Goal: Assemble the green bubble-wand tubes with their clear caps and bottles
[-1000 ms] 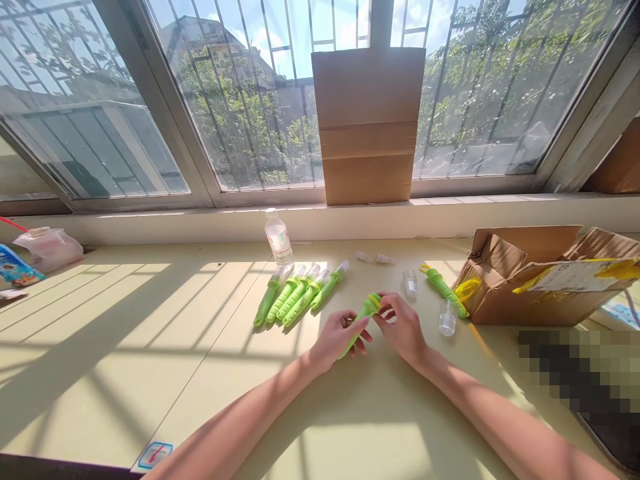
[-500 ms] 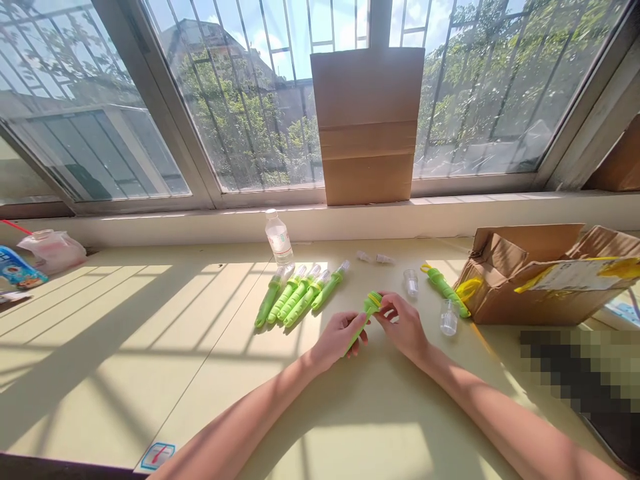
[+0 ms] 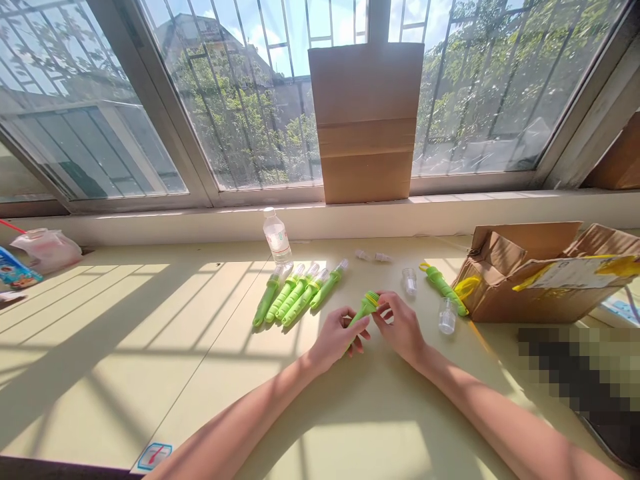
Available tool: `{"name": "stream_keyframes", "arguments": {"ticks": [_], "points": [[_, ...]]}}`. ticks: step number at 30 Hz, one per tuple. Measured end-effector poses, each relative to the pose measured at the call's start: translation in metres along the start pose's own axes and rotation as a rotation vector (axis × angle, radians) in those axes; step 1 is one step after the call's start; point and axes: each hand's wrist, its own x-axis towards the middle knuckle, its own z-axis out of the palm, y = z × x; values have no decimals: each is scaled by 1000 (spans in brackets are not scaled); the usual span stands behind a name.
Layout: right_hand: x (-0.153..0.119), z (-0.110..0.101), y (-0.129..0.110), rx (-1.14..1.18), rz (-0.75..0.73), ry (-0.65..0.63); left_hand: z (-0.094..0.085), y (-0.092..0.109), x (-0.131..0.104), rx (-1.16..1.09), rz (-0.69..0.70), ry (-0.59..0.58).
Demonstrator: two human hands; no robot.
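My left hand (image 3: pixel 336 341) is wrapped round a green flute-shaped tube (image 3: pixel 361 313), which tilts up to the right. Yellow rings circle its upper end. There, the fingers of my right hand (image 3: pixel 400 327) are pinched together against the yellow part; the fingertips are partly hidden. Left of my hands several similar green tubes with clear caps (image 3: pixel 300 293) lie side by side. One more green tube (image 3: pixel 443 288), with a yellow loop at its top, rests against the carton. Near it stand two clear plastic cups, a nearer one (image 3: pixel 447 316) and a farther one (image 3: pixel 409 283).
A torn cardboard carton (image 3: pixel 530 300) sits at the right. Behind the tubes stands a water bottle (image 3: pixel 277 239). Two small clear pieces (image 3: pixel 373 256) lie towards the window ledge. A cardboard sheet (image 3: pixel 367 127) leans on the window. A plastic-wrapped cup (image 3: pixel 47 251) is far left.
The held tube has tipped lower, and its yellow-ringed end has shifted slightly left. Both hands stay on it. The whole view has moved a little.
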Motion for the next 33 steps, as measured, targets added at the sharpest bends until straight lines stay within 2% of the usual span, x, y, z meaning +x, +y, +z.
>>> {"name": "stream_keyframes", "arguments": {"ticks": [12,18,22,28,33], "points": [[2,-1,1,18,20,-6,-2,3,0,-11,-16,-1],[-1,1,3,-15,43,-45,-2,0,-1,-1,-15,-105],[0,0,3,-51,9,-23,-2,0,-1,-1,-12,-136],[1,-1,1,-61,-45,5,-1,2,-1,38,37,-87],[1,-1,-1,-54,-46,2,0,1,-1,43,11,-43]]}}
